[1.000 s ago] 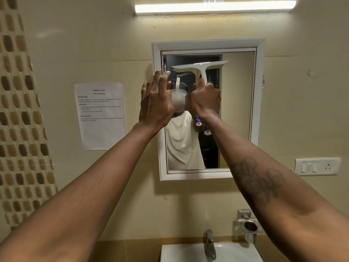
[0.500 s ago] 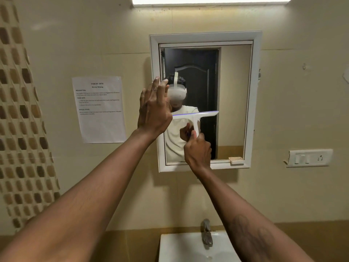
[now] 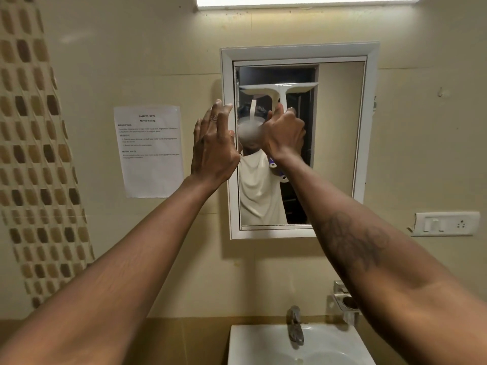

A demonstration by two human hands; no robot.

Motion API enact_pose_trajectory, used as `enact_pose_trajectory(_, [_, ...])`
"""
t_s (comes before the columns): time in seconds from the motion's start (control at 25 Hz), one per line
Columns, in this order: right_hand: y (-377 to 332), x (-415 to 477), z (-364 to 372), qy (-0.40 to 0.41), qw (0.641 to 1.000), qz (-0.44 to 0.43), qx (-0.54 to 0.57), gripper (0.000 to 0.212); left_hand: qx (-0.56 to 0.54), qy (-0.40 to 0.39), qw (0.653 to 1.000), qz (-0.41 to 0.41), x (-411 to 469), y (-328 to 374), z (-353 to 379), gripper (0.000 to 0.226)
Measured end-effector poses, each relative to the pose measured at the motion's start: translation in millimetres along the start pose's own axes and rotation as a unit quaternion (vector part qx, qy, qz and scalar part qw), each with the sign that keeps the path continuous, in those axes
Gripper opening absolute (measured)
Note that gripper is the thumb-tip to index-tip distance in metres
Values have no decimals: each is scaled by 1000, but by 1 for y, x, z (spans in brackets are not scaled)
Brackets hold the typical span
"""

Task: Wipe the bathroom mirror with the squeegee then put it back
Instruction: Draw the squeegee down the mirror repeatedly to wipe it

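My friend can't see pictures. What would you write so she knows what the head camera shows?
A person's right hand holds a white squeegee against the top of a bathroom mirror. The left hand, fingers open, rests at the mirror's white left frame, with a white sink and tap below.

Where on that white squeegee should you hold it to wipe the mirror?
By the stem. The squeegee is T-shaped, its wide blade across the top against the mirror and its handle hanging down. The right hand wraps the handle from below, which probably leaves the whole blade free to press flat on the glass.
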State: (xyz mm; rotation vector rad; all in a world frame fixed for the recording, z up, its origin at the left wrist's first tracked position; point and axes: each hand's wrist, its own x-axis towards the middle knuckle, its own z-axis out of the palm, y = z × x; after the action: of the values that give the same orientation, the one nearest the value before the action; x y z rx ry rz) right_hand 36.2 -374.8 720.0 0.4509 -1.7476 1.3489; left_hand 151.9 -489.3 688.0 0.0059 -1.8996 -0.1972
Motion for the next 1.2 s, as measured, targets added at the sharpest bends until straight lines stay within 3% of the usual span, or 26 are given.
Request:
enact_pose_trajectory(0.16, [3, 1, 8, -16, 999, 21, -21, 43, 5, 5, 1000, -2, 1, -10, 0, 62])
enact_pose_trajectory(0.4, [33, -56, 8, -53, 997, 16, -51, 45, 3, 2, 1000, -8, -9, -16, 9, 61])
enact_pose_trajectory(0.8, [89, -148, 9, -50, 993, 79, -66, 42, -4, -21, 1000, -16, -34, -18, 17, 61])
enact_pose_trajectory(1.08, [156, -270, -7, -145, 965, 179, -126, 39, 3, -52, 998, -26, -61, -19, 24, 62])
enact_pose_trajectory(1.2, [157, -283, -17, -171, 953, 202, -144, 42, -3, -69, 997, -30, -71, -15, 28, 62])
